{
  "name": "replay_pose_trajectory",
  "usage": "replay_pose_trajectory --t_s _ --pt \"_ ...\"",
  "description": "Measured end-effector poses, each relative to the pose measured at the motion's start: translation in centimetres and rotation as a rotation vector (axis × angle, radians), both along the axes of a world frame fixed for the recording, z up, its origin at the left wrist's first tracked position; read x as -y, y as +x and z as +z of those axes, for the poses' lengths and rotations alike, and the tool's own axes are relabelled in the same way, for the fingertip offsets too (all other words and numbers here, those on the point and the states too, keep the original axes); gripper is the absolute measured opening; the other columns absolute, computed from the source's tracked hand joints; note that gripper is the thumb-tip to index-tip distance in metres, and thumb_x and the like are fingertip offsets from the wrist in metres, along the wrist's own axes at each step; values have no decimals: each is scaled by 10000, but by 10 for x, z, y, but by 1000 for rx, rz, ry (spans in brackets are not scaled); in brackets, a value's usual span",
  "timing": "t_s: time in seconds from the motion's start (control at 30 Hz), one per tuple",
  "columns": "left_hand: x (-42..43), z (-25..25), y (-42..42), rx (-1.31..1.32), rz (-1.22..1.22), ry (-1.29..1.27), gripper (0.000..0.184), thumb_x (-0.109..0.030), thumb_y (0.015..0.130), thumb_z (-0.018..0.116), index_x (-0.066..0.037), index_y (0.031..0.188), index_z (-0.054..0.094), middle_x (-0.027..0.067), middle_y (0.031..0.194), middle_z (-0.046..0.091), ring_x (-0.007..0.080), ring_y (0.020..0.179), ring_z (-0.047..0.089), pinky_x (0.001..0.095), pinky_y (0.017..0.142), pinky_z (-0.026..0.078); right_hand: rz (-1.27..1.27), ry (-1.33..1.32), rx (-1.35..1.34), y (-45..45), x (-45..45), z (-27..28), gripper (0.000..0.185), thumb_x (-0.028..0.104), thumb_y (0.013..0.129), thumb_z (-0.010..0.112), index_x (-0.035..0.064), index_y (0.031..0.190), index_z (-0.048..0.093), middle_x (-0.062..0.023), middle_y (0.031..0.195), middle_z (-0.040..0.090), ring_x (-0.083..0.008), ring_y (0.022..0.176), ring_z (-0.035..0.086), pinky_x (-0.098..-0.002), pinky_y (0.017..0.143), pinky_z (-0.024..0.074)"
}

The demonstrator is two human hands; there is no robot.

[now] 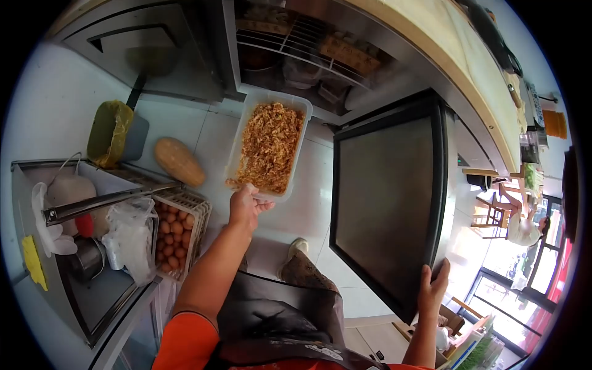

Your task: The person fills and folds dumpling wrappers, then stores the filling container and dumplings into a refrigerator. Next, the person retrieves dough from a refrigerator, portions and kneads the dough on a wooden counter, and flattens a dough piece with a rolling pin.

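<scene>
My left hand (246, 206) is closed on the near rim of a clear plastic tub (302, 135), thumb over the edge. Reddish-brown, crumbly food (268, 142) fills the tub, which hangs over the floor in front of the under-counter fridge. On the right, my right hand (434, 285) has its fingers wrapped round the edge of the fridge door (388, 185), which stands swung out. Inside the fridge (296, 46) are a wire shelf (308, 52), clear containers (302, 73) and brownish packages (348, 52).
To the left lie a tan gourd (179, 161), a bin with a yellow liner (111, 132) and a crate of eggs (194, 216). Nearer, a metal cabinet (98, 308) holds a pot and plastic bags. A wooden-edged counter (456, 68) runs above the fridge. A person (524, 228) is far right.
</scene>
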State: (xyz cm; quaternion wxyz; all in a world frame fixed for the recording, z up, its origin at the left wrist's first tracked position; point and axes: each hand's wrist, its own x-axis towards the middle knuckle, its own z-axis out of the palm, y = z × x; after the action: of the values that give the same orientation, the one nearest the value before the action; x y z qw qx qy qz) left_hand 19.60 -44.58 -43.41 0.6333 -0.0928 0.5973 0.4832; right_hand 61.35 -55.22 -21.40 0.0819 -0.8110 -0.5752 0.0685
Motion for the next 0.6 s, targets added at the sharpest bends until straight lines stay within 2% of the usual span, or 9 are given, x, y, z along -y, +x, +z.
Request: replay_pose_trajectory --t_s 0.07,0.23,0.27,0.3,0.4,0.47,0.5,0.6 --pt "-8 -16 8 -11 10 -42 171 -188 905 500 -24 862 518 181 794 615 299 665 650 445 628 608 -152 -159 -84 -17 -11 18 613 281 964 623 -116 1383 416 -299 1345 526 -375 1252 514 -406 1080 369" --pt "-32 -73 14 -58 -16 -6 174 -188 900 521 -18 861 517 171 766 630 297 638 656 429 609 606 -113 -138 -62 -5 -4 14 582 258 975 589 -103 1393 406 -270 1308 537 -346 1197 524 -391 1061 374" --pt "-43 -82 14 -67 -23 10 177 -189 899 527 -16 861 516 167 757 632 298 634 658 426 604 605 -122 -157 -70 -4 -2 15 585 259 981 579 -106 1399 394 -272 1328 526 -350 1223 514 -394 1074 365" --pt "-58 -93 15 -41 3 -16 215 -205 908 545 9 923 527 185 838 627 305 633 657 437 601 607 -111 -152 -47 -4 0 15 585 261 986 574 -106 1402 390 -272 1340 519 -352 1240 505 -395 1085 355" --pt "-113 -120 22 -75 98 21 260 -216 920 556 27 1008 531 213 945 605 321 632 657 444 588 613 -111 -158 -36 -8 -1 18 606 300 998 558 -106 1413 381 -271 1380 495 -358 1289 474 -405 1115 321" --pt "-155 -135 23 -105 146 65 298 -221 927 558 36 1076 529 206 995 588 328 634 656 432 574 616 -151 -181 -50 -8 2 18 622 321 1000 553 -104 1418 376 -266 1394 486 -358 1296 467 -409 1118 316" --pt "-178 -143 23 -122 170 87 320 -223 931 560 41 1111 528 202 1019 579 331 634 655 426 567 618 -101 -137 -17 -4 7 14 642 347 1003 524 -106 1429 363 -300 1384 483 -393 1292 475 -439 1088 354" --pt "-244 -169 19 -146 171 139 373 -221 930 561 60 1172 521 188 1051 595 335 630 654 402 538 615 -132 -113 -13 17 22 6 698 395 1004 541 -100 1455 345 -278 1436 448 -358 1352 416 -414 1135 293"
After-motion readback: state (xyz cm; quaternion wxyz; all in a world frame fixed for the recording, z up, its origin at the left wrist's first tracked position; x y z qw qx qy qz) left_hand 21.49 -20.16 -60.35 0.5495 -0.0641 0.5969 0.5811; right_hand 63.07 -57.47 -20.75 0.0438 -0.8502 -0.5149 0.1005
